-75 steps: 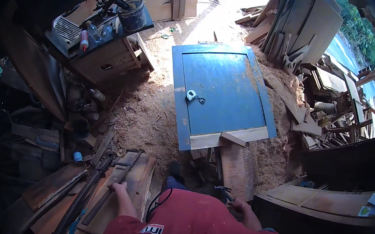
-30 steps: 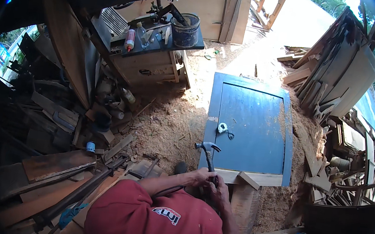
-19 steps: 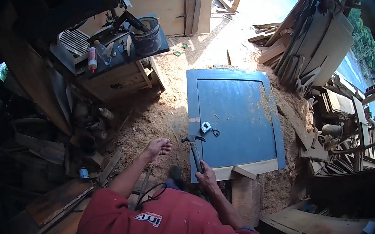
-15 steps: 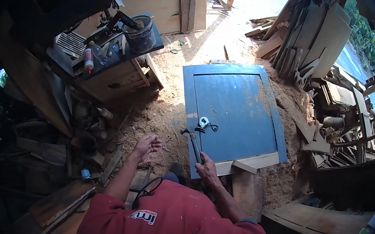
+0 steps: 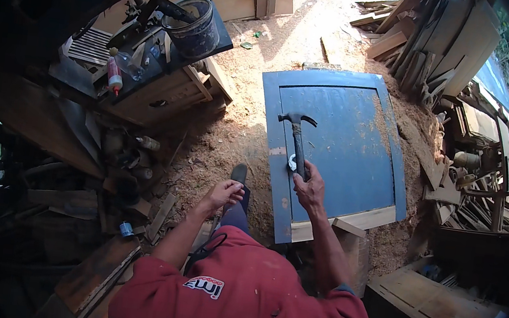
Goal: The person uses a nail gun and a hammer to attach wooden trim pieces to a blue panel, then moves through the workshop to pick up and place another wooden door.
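My right hand point(image 5: 309, 189) is wrapped round the handle of a claw hammer point(image 5: 298, 137), its head up and away from me. Beneath it lies a blue panelled door point(image 5: 350, 145) with a pale wood strip point(image 5: 376, 219) along its near edge. A small white round object point(image 5: 292, 162) shows partly behind the hammer handle on the door. Left of the door, my left hand point(image 5: 225, 194) is closed with fingertips pressed together; whatever they hold, if anything, is too small to make out.
A dark bench point(image 5: 214, 47) at the left carries a dirty bucket point(image 5: 192, 29) and a red-and-white bottle point(image 5: 114, 77). Stacked boards point(image 5: 449, 49) lean at the far right, with scrap wood point(image 5: 472, 149) below. Sawdust point(image 5: 243, 120) covers the floor. A wood block point(image 5: 349, 227) overlaps the door's near edge.
My right hand has swung the hammer forward and up over the door. The left hand's fingers have closed, and it has moved right. My foot now shows stepped forward.
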Demonstrator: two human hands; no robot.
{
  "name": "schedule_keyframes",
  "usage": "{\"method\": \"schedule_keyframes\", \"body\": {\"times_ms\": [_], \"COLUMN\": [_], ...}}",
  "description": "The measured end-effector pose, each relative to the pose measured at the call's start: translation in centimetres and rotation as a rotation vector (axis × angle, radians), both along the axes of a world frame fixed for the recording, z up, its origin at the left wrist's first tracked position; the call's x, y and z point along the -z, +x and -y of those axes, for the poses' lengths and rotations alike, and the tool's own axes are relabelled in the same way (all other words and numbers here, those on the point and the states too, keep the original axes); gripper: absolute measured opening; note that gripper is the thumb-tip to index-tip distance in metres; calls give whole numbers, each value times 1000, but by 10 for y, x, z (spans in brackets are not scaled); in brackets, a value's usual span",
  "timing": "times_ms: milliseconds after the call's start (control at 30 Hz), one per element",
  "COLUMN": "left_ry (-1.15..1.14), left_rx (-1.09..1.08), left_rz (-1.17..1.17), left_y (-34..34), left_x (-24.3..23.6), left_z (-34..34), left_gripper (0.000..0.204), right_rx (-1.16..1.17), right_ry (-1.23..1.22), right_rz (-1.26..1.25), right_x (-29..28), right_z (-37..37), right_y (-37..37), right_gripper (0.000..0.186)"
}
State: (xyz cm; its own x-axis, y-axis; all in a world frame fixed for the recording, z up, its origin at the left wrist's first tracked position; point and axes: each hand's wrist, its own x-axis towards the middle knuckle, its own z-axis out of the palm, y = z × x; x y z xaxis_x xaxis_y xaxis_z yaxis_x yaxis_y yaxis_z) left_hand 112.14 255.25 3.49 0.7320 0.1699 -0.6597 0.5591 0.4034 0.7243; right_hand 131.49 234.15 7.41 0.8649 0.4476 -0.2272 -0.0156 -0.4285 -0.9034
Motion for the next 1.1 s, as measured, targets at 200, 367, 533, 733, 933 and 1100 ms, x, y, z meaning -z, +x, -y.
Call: {"method": "schedule_keyframes", "body": {"times_ms": [200, 367, 533, 733, 933, 1100], "left_ry": [158, 170, 251, 213, 207, 312], "left_rx": [170, 45, -48, -86, 70, 283], "left_rz": [23, 30, -46, -1, -66, -17], "left_y": [77, 89, 106, 113, 148, 178], "left_x": [19, 29, 27, 40, 38, 33], "left_z": [-92, -198, -268, -288, -278, -272], "left_gripper": [32, 32, 27, 27, 28, 26], "right_rx": [13, -134, -232, -348, -322, 47], "right_ry": [100, 110, 77, 114, -102, -117], "right_rz": [80, 223, 264, 451, 326, 216], "right_x": [-6, -8, 1, 9, 6, 87], "right_z": [-188, -353, -453, -508, -482, -365], "right_y": [127, 201, 252, 266, 267, 251], "right_gripper": [51, 48, 38, 32, 39, 43]}}
